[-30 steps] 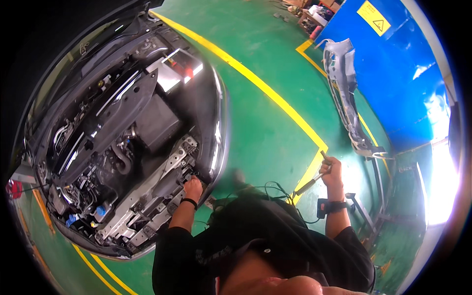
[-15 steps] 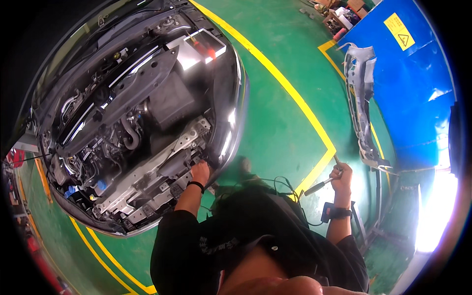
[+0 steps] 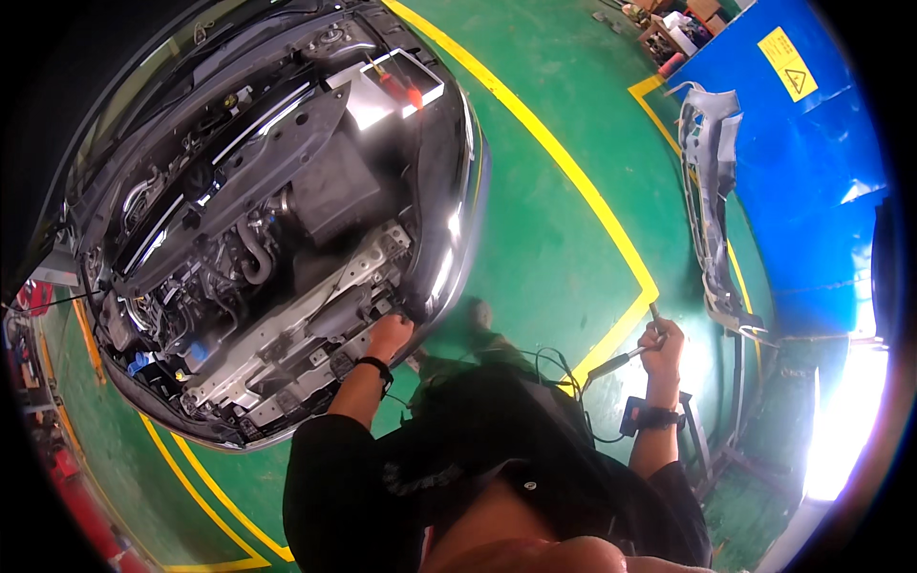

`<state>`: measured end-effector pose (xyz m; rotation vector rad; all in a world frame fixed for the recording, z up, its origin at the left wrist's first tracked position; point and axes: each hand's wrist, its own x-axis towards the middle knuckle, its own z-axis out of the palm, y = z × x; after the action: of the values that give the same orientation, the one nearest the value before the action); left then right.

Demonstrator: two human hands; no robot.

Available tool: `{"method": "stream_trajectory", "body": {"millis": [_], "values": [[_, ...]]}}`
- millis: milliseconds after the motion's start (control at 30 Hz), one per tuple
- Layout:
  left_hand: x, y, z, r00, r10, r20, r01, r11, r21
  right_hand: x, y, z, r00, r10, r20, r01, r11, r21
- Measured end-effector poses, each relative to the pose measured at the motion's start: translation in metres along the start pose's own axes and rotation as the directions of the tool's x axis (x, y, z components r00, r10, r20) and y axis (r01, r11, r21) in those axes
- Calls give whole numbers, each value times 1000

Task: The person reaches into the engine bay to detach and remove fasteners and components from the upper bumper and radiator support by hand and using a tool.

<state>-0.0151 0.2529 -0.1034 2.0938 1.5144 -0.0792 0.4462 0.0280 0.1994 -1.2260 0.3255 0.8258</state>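
Note:
My left hand (image 3: 387, 336) is curled at the front metal crossmember (image 3: 296, 329) of a dark car (image 3: 442, 191) with an open engine bay; what its fingers grip is hidden. My right hand (image 3: 661, 346) is closed around metal tools, apparently a ratchet with a dark handle (image 3: 607, 367) angled down-left and a shaft pointing up. A dark engine cover (image 3: 229, 181) and a black box (image 3: 334, 191) fill the middle of the bay. A red-handled screwdriver (image 3: 406, 95) lies on a silver tray or sheet at the bay's back right corner.
A detached bumper (image 3: 712, 201) stands on a metal rack against a blue panel (image 3: 802, 162) with a yellow warning label. Clutter (image 3: 669, 29) sits at the top right. Yellow lines (image 3: 573, 181) mark the green floor. Loose cables (image 3: 554, 363) hang beside my torso.
The view has shifted, so the car and bumper appear higher and farther right. My left hand stays at the crossmember; my right hand keeps hold of the tool and appears slightly lower.

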Motion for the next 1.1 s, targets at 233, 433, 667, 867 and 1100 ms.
{"method": "stream_trajectory", "body": {"millis": [233,433,667,867,1100], "values": [[-18,21,-59,932,22,361,255,669,-698,74,-4,8,951,255,174,-307,834,459],[4,110,-143,893,-137,429,438,47,-898,187,-5,58,941,254,221,-309,914,262],[114,217,-185,986,-136,91,108,121,-987,268,-66,124,911,365,193,-402,890,215],[233,253,-215,973,-232,17,69,220,-973,336,-100,151,916,320,241,-352,930,106],[383,265,-255,903,-426,-54,209,547,-810,381,-116,181,912,344,223,-371,924,94]]}}
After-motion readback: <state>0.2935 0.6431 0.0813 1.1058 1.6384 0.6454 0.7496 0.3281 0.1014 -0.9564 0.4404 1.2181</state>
